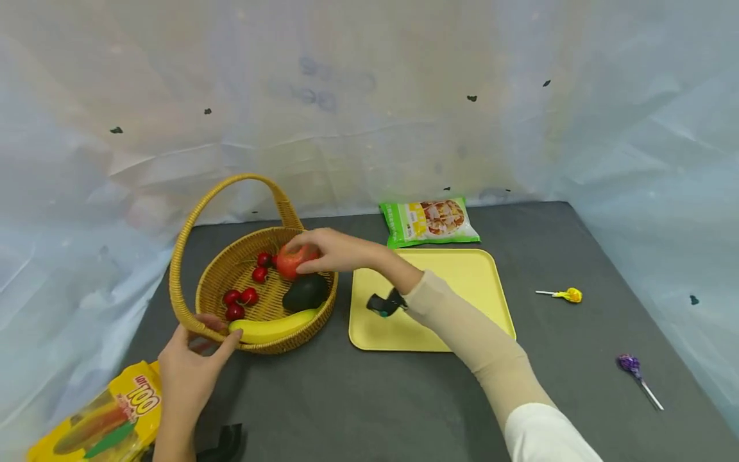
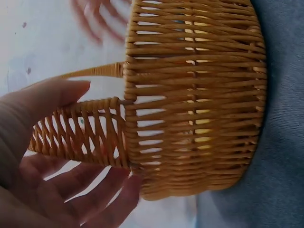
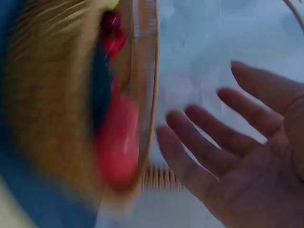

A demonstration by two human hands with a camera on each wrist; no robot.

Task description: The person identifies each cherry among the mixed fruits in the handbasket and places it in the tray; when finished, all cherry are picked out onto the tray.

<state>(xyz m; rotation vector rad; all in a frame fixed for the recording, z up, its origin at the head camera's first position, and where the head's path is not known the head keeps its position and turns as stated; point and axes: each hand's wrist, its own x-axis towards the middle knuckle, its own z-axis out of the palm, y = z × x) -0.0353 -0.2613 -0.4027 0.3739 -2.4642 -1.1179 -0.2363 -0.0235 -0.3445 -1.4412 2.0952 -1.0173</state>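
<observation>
Right hand: I see my right hand (image 1: 331, 250) over the far part of the wicker basket (image 1: 215, 273), its fingers lying across the top of the red apple (image 1: 293, 262). In the right wrist view the fingers (image 3: 216, 152) are straight and spread, with the palm open; the picture there is blurred, so I cannot tell if they touch the apple or only cover it.
Left hand: My left hand (image 1: 193, 366) is at the near rim of the basket. The thumb (image 2: 45, 97) is on one side of the handle base and the fingers (image 2: 107, 202) are below it, loosely stretched, not closed around it.
Red apple: It is inside the basket, at the far right side, just behind the dark avocado (image 1: 305, 292).
Basket content: A yellow banana (image 1: 271, 327) lies along the near rim, and several red cherries (image 1: 241, 296) are on the left part of the floor.
Basket place: It stands on the grey table (image 1: 346, 398), just beside the yellow tray (image 1: 473, 276).
Other things: A green snack bag (image 1: 428, 222) is behind the tray. A yellow lollipop (image 1: 568, 295) and a purple lollipop (image 1: 630, 366) lie well apart on the right. A yellow candy bag (image 1: 110, 417) is at the near left corner.
</observation>
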